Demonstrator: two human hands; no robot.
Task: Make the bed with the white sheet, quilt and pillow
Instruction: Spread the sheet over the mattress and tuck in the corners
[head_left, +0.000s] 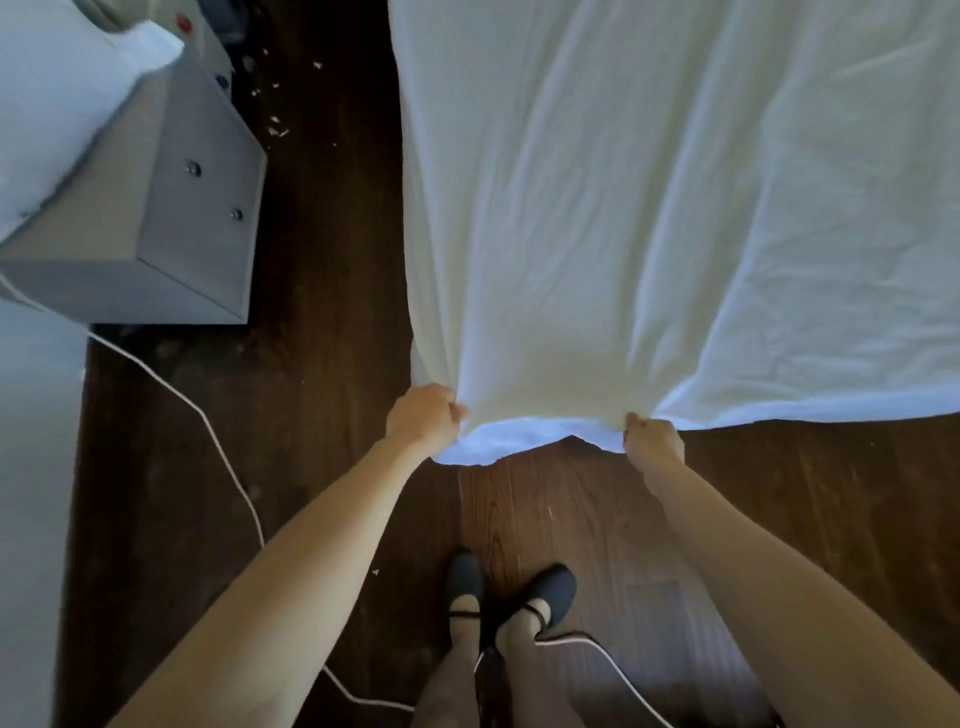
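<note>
The white sheet (649, 208) spreads over the bed and fills the upper right of the head view, with soft wrinkles running toward me. Its near corner is pulled off the bed end and held above the floor. My left hand (423, 415) is closed on the sheet's edge at the corner's left side. My right hand (652, 436) pinches the same edge further right. The fabric between both hands sags in a small fold. A white pillow (47, 119) lies on the bedside cabinet at upper left. No quilt is in view.
A grey bedside cabinet (171, 218) with two round knobs stands left of the bed. A white cable (228, 467) runs across the dark wood floor (322, 312) past my feet in dark shoes (511, 597). Small white scraps lie on the floor near the cabinet.
</note>
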